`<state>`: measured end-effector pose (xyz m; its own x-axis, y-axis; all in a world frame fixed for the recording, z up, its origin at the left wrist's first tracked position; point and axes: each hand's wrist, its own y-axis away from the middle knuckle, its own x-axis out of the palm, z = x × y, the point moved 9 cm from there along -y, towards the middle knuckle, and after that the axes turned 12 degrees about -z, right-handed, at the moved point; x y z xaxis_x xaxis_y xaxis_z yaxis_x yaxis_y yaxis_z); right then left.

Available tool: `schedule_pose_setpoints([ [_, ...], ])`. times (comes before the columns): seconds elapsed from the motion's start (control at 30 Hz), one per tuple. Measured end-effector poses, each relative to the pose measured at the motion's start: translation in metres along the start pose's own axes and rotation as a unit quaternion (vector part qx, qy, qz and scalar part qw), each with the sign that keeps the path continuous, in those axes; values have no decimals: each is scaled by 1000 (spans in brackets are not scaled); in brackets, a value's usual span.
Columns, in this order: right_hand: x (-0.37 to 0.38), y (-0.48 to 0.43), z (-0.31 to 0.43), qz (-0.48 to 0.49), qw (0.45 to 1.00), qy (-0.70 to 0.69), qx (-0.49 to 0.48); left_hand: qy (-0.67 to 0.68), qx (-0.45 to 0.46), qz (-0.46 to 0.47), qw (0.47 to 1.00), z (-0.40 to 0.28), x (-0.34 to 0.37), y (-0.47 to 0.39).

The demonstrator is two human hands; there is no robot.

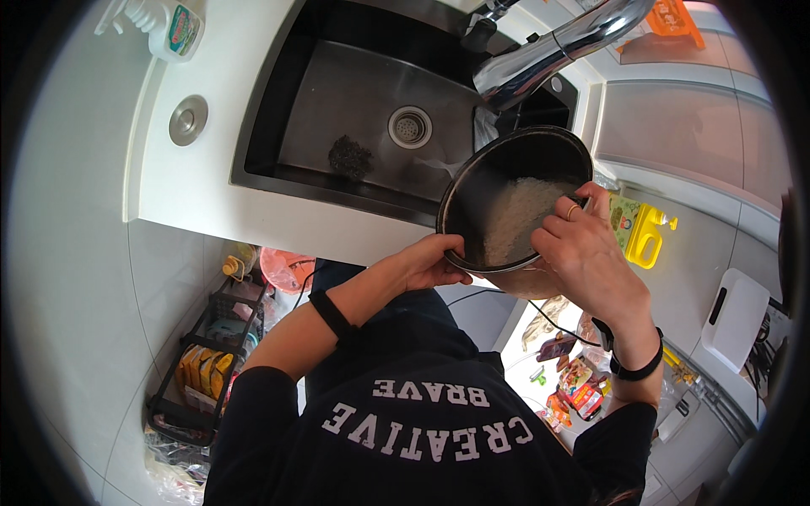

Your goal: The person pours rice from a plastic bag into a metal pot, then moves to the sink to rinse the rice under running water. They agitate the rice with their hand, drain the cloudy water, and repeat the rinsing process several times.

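Note:
A round dark-coated cooking pot with grains that look like rice and some liquid in it is held tilted at the right front corner of the sink. My left hand grips its near left rim, thumb on the rim and fingers beneath. On the near right rim is my right hand, its fingers curled over the edge and a ring on one finger. Behind the pot stands a chrome faucet. The dark sink has a drain strainer and a dark scouring pad in it.
A spray bottle and a round metal knob are on the white counter at left. A yellow detergent bottle stands right of the pot. Below left is a black rack; food packages lie at lower right.

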<state>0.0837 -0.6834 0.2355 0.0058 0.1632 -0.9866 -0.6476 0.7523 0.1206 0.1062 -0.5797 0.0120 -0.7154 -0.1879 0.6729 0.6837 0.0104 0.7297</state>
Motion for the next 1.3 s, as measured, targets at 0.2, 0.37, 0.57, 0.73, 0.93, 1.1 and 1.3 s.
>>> schedule_pose_setpoints([
  [0.2, -1, -2, 1, -16, 1000, -8, -4, 6, -1, 8, 1000, 1, 0, -4],
  [0.37, -4, -4, 2, -21, 1000, -11, -5, 3, -1, -10, 1000, 2, -2, -7],
  [0.57, -5, -5, 3, -18, 1000, -9, -7, 0, -1, -9, 1000, 2, -2, -8],
  [0.73, -4, -7, 3, -13, 1000, -4, -11, 4, -4, -6, 1000, 2, -2, -10],
  [0.93, 0, -7, 3, 45, 999, 2, -9, 7, -7, -9, 1000, 3, -4, -12],
  [1.1, -3, -12, 7, 42, 999, 0, -15, 16, -6, -4, 1000, 3, -3, -12],
  [1.3, -3, -17, 11, 41, 999, 4, -24, 21, -1, 11, 1000, 1, -1, -10],
])
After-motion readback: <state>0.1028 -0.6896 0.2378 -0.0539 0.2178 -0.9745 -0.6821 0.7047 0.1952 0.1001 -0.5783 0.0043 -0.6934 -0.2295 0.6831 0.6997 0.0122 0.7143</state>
